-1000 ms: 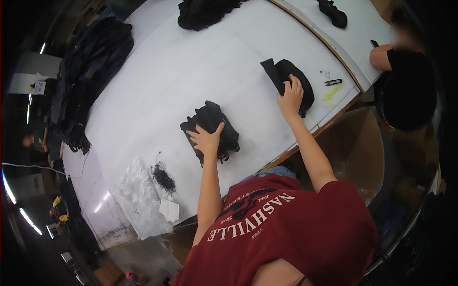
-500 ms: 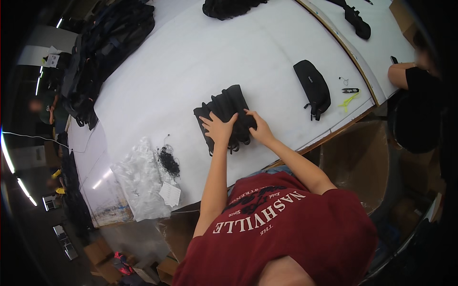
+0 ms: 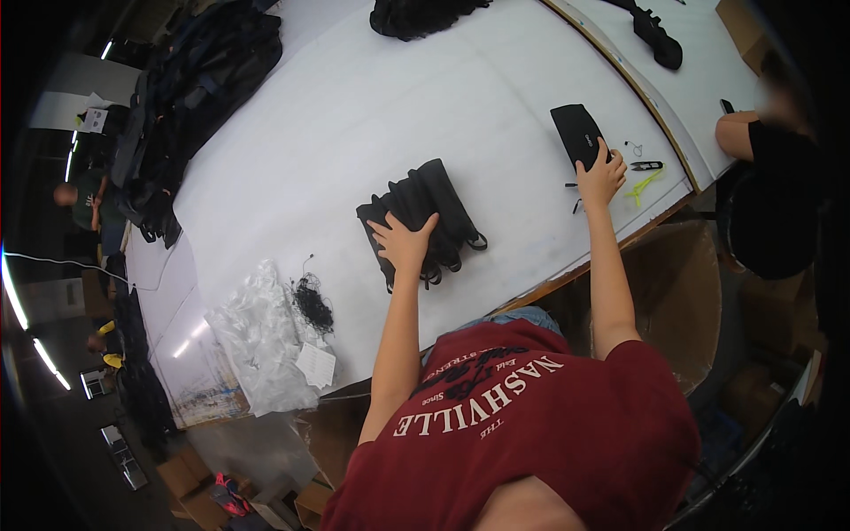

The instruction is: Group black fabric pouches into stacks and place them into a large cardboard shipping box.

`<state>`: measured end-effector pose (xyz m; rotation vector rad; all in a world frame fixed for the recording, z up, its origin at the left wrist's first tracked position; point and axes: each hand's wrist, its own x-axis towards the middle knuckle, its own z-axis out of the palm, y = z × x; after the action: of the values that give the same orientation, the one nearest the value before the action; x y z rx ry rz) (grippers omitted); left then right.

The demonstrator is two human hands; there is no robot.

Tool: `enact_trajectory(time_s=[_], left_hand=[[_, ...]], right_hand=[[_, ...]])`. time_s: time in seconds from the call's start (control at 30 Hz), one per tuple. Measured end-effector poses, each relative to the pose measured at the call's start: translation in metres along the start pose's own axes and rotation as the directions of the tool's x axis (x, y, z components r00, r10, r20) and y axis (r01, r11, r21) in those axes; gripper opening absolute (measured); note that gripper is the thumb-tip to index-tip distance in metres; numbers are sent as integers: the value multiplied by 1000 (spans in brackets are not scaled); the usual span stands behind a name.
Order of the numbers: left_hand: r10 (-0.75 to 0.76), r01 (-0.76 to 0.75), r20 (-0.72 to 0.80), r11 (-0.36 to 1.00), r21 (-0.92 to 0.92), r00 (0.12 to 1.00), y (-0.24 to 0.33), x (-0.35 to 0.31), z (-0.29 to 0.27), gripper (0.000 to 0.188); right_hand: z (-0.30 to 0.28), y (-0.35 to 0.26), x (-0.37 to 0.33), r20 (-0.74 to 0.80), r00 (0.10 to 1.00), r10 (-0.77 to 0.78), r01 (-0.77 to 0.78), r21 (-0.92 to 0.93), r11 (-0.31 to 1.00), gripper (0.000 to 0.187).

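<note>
Left hand [image 3: 405, 244]: spread flat upon overlapping black fabric pouches [image 3: 436, 190].
Right hand [image 3: 603, 180], two o'clock from left: half-curled over oblong black fabric case [image 3: 575, 129]; grip unclear.

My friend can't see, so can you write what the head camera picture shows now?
A person's left hand lies spread on a row of black pouches on a white table, while the right hand touches a single black pouch farther right. Small scissors and a yellow strip lie nearby; crumpled plastic and tangled black thread lie at the left.
</note>
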<state>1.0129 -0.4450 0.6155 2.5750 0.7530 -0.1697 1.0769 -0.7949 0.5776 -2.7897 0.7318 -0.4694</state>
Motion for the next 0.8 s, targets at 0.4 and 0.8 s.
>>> enact_trajectory(time_s=[0.4, 0.8], left_hand=[[-6, 6, -10, 1000, 23, 1000, -4, 0, -2, 106], [6, -5, -25, 1000, 20, 1000, -2, 1, 2, 108]], right_hand=[[-26, -36, -10, -4, 998, -67, 54, 645, 762, 71], [23, -110, -130, 472, 770, -429, 56, 620, 783, 53]])
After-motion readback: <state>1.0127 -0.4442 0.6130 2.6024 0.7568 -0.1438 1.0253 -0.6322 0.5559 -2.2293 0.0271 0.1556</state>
